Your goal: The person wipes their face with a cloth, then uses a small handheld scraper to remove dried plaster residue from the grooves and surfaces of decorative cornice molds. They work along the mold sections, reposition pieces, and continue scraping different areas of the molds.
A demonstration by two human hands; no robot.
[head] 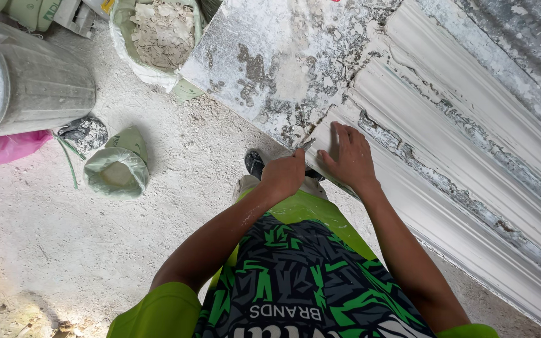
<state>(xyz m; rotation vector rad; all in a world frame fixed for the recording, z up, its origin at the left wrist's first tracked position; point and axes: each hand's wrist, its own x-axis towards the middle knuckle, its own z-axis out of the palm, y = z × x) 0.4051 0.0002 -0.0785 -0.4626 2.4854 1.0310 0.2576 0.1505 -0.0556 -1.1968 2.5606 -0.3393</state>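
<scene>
Down at the surface (283,62), the left hand (285,175) was closed around a small metal scraping blade (306,145), its tip touching the end of the long white ribbed plaster moulding (471,175). Just beside it, the right hand (350,156) lay spread flat on that moulding. Well apart, an open green sack (119,168) sat on the dusty floor (64,238).
</scene>
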